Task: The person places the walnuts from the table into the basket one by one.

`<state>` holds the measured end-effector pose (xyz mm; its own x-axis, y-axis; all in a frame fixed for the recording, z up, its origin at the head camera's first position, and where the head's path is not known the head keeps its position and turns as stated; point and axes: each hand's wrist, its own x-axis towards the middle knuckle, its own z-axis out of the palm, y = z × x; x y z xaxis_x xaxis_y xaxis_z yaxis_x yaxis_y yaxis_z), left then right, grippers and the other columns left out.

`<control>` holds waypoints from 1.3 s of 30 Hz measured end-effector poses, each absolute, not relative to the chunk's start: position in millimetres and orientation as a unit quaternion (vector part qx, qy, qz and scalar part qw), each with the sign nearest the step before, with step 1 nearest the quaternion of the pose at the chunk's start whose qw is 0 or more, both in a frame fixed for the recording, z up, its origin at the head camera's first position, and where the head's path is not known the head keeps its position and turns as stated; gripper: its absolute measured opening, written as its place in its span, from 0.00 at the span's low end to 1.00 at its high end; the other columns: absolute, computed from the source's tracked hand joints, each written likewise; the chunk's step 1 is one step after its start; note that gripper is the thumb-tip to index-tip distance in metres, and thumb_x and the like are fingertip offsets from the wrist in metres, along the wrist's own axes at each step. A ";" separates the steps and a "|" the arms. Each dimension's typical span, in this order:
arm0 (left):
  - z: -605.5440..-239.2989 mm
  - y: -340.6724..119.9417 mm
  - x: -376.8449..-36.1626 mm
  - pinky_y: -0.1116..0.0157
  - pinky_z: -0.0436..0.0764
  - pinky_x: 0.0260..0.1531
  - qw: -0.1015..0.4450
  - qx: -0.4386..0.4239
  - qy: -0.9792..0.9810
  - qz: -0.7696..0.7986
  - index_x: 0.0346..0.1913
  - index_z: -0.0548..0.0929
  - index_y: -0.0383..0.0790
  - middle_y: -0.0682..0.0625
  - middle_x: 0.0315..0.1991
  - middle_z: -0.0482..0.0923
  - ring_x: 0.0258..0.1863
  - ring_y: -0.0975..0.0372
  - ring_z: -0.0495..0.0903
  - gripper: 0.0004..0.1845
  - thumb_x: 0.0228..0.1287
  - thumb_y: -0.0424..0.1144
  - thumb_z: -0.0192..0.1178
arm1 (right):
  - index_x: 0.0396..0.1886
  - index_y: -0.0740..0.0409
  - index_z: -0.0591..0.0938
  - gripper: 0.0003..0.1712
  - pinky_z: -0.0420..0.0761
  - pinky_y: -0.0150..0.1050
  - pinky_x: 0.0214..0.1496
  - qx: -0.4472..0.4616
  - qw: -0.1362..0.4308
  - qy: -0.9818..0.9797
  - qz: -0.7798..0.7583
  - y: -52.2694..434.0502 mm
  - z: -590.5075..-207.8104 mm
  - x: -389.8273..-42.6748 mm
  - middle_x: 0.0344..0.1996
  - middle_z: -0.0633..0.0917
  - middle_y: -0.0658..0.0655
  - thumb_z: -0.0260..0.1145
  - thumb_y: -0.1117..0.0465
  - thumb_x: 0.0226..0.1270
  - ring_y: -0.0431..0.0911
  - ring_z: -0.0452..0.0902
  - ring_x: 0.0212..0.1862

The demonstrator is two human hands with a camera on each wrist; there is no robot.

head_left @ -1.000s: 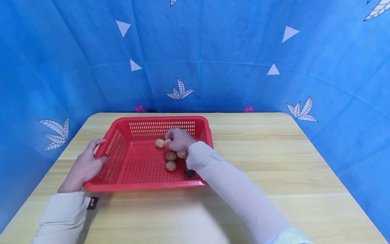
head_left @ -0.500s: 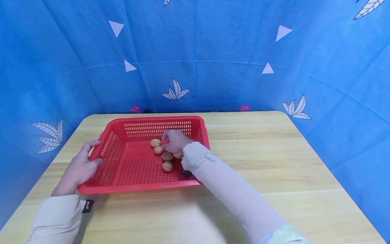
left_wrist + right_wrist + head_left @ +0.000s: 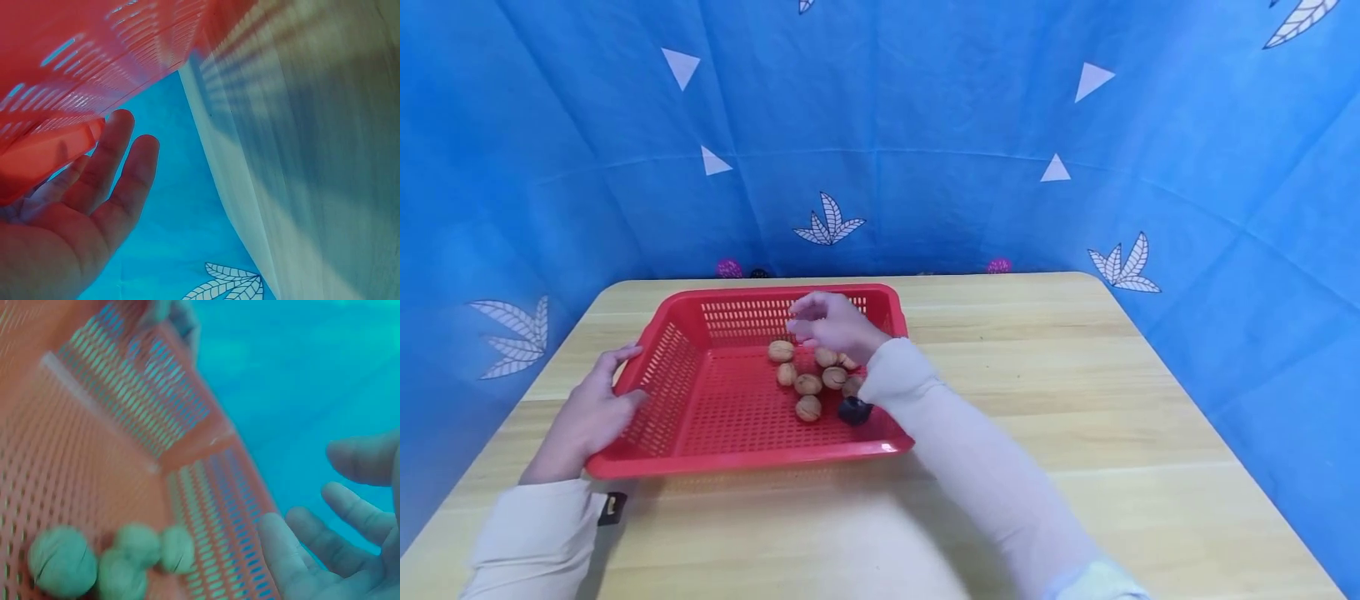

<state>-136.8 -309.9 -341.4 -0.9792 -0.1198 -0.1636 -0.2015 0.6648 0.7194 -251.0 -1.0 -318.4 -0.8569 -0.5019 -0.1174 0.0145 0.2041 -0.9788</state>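
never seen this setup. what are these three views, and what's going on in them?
No machine: a person wears three cameras. The head view looks down at a wooden table bearing a red basket with walnuts and one dark object inside. The wrist views each sit close behind one hand. The left hand rests on the basket's left rim, fingers straight, as its wrist view confirms. The right hand hovers above the walnuts with relaxed fingers, holding nothing.
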 end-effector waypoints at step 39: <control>-342.5 -309.7 -134.7 0.54 0.85 0.32 0.047 -0.096 0.900 0.422 0.78 0.39 0.44 0.27 0.64 0.58 0.50 0.37 0.74 0.49 0.64 0.38 0.61 | 0.51 0.60 0.79 0.23 0.76 0.41 0.39 -0.229 0.064 0.912 -0.335 162.2 -405.7 -168.2 0.33 0.77 0.51 0.74 0.59 0.56 0.43 0.71 0.34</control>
<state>-134.7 -309.7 -342.5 -0.9769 -0.1335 -0.1667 -0.2136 0.6260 0.7500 -168.2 162.2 -405.7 -0.8872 -0.4600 0.0353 -0.3737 0.6717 -0.6396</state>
